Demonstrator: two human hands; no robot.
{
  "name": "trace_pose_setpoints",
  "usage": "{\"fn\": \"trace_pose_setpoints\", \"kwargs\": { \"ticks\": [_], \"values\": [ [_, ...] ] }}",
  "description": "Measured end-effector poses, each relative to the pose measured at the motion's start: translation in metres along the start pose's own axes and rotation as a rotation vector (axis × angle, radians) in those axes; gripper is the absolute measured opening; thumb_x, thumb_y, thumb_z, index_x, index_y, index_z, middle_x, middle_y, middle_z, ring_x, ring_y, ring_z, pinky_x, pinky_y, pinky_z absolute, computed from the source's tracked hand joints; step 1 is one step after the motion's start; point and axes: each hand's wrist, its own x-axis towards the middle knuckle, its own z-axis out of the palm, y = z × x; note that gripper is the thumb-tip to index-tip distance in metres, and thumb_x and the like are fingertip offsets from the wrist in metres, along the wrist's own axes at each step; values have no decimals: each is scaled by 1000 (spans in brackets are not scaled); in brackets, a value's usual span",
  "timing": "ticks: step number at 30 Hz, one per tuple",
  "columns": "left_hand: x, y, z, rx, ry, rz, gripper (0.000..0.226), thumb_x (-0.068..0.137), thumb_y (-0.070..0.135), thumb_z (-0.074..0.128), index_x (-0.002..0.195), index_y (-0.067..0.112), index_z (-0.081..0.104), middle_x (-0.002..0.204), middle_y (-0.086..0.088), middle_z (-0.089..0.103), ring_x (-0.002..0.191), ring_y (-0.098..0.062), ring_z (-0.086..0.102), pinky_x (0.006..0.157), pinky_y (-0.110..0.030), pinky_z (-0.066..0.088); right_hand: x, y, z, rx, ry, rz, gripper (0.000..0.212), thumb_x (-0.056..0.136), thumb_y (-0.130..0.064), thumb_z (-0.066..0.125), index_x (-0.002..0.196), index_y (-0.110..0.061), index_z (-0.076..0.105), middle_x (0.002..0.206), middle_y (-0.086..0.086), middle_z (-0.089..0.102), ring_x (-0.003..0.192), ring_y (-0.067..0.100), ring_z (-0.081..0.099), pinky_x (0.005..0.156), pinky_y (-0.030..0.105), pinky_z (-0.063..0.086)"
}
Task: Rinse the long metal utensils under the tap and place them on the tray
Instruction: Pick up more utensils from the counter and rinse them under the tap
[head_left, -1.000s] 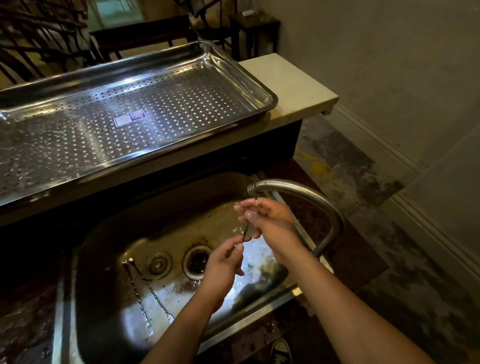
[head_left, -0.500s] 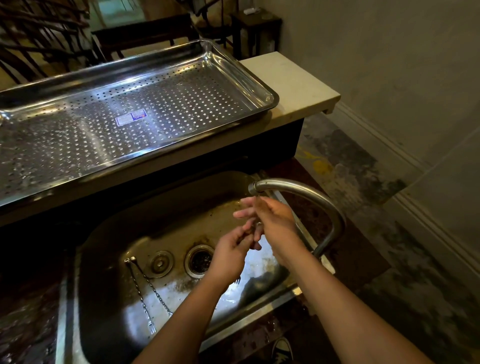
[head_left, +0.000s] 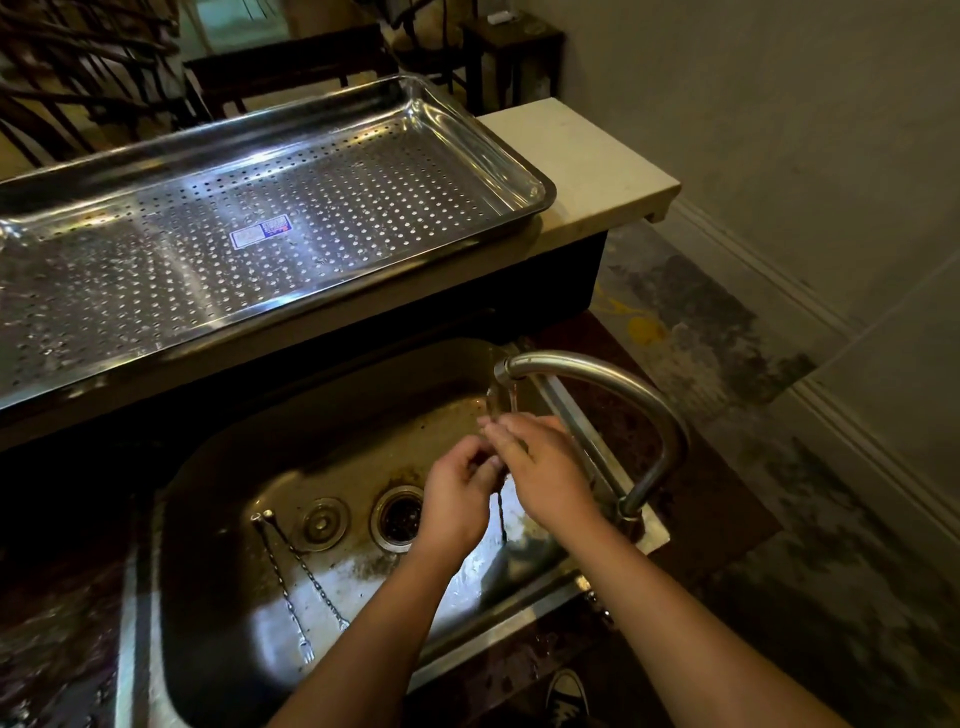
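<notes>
Under the curved tap, water runs onto a long thin metal fork that both hands hold nearly upright over the sink. My left hand grips its middle; my right hand closes around its upper part, and the lower end pokes down between my wrists. Two more long twisted metal forks lie side by side on the sink floor at the left. The perforated steel tray sits on the counter behind the sink with nothing on it but a label.
A drain and a smaller plug fitting sit in the sink floor. A cream counter slab ends right of the tray. Tiled floor and a wall lie to the right; dark wooden furniture stands behind.
My left hand has risen to meet my right hand just below the spout, and the fork has swung more upright between them. The forks on the sink floor have not moved.
</notes>
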Motion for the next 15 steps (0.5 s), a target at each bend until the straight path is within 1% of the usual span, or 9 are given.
{"fn": "trace_pose_setpoints", "kwargs": {
  "ticks": [2,4,5,7,9,10,12,14,15],
  "values": [
    [4,3,-1,-50,22,10,15,94,3,54,100,9,66,92,-12,71,91,-28,67,80,-36,58,0,3,3,217,-82,53,29,99,-21,54,119,-39,68,118,-13,60,111,3,58,97,22,49],
    [9,6,0,-132,45,-5,16,93,4,55,103,7,68,95,-11,72,93,-26,69,82,-34,58,-4,6,6,433,-146,75,37,101,-22,52,118,-54,60,128,-20,60,118,-8,56,96,12,46],
    [11,8,1,-176,48,-20,17,93,4,55,104,6,69,97,-12,72,94,-26,69,82,-35,58,-5,9,8,460,-146,91,37,102,-27,51,117,-61,56,129,-25,58,121,-9,53,97,11,44],
    [15,12,3,-245,44,-37,19,93,1,55,104,7,70,98,-12,73,95,-26,70,78,-34,58,-7,16,11,426,-132,133,32,101,-42,47,116,-70,49,131,-26,55,125,-4,51,100,19,42],
    [16,17,4,-261,48,-32,22,92,-1,55,100,12,70,96,-10,74,91,-24,71,70,-30,57,-6,19,12,331,-128,139,28,98,-57,43,123,-69,45,131,-21,57,119,1,56,94,25,47],
    [17,20,3,-264,54,-27,22,91,-2,55,98,13,70,94,-9,74,90,-24,71,67,-29,57,-5,18,11,298,-122,141,34,95,-65,40,129,-63,45,129,-18,61,112,4,60,87,26,50],
    [20,26,-2,-306,79,-17,18,90,-1,57,92,13,67,89,-8,74,87,-25,71,67,-32,58,0,14,6,258,-90,158,50,86,-78,38,124,-50,55,113,-16,68,99,9,64,72,24,48],
    [25,32,-14,-326,108,6,14,92,7,59,85,16,68,84,-5,73,85,-25,71,69,-35,59,6,6,-1,167,-63,158,52,80,-84,37,96,-44,66,84,-16,69,79,5,63,60,22,44],
    [27,34,-20,-312,119,16,15,92,12,59,83,18,69,84,-5,74,85,-25,71,69,-35,59,9,0,-3,89,-65,144,52,81,-84,36,87,-43,67,75,-15,67,71,2,61,55,21,42]
  ]
}}
